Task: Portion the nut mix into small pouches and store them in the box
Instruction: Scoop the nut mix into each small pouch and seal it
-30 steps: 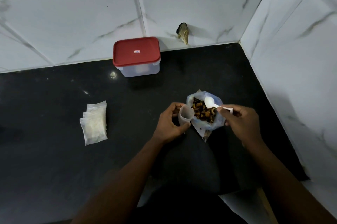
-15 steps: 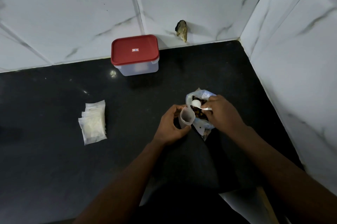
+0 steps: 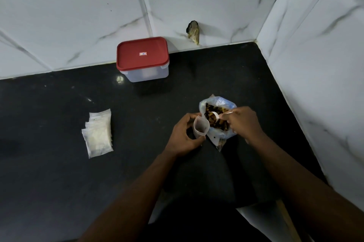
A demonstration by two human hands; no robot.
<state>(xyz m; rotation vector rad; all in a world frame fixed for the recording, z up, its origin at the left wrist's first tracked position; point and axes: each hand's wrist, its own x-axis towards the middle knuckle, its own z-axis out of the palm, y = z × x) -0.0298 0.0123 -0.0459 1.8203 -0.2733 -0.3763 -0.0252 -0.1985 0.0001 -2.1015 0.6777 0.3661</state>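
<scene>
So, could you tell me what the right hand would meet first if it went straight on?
Probably the open pouch in the left hand; the right hand points its white spoon there, though depth is unclear.

In the nut bag, the spoon shows only its bowl and a stub of handle. The rest is hidden in the right hand, which also covers the bag's right side. Just left of the bag, the left hand hides the lower end of the pouch. Far left of the bag, the stacked pouches overlap too much to count. Beyond the bag, the label on the box is too small to read. The 2 forearms run off the bottom edge.
</scene>
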